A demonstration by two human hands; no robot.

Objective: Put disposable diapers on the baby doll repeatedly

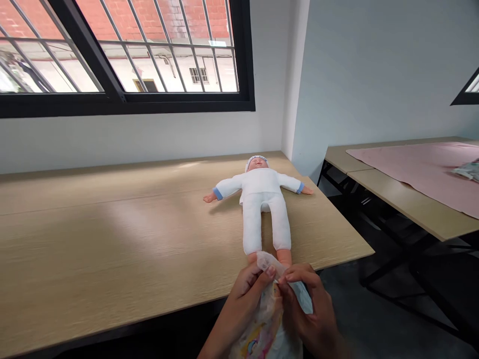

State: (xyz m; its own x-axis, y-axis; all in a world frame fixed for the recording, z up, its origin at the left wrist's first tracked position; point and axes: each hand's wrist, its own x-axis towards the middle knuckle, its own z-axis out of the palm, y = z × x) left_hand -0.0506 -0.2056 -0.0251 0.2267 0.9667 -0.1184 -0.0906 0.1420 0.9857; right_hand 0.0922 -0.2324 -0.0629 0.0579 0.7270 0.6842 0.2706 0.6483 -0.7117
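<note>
Both hands are at the table's near edge, in front of a baby doll [262, 184]. My left hand [247, 291] pinches the top edge of a thin white diaper [264, 326] between thumb and fingers. The diaper has a colourful cartoon print and a pale blue part on the right. My right hand [310, 309] grips the same edge just beside the left thumb, its fingers bent. The doll lies on its back in white clothes with blue cuffs and a cap, arms spread, feet towards me. Its feet are partly hidden behind the diaper and my hands.
The doll lies near the right end of a wooden table [112, 249]. To the right stands another table [422, 219] with a pink cloth [411, 164] and a crumpled patterned item [467, 170] on it. A gap separates the tables. A barred window [179, 102] is ahead.
</note>
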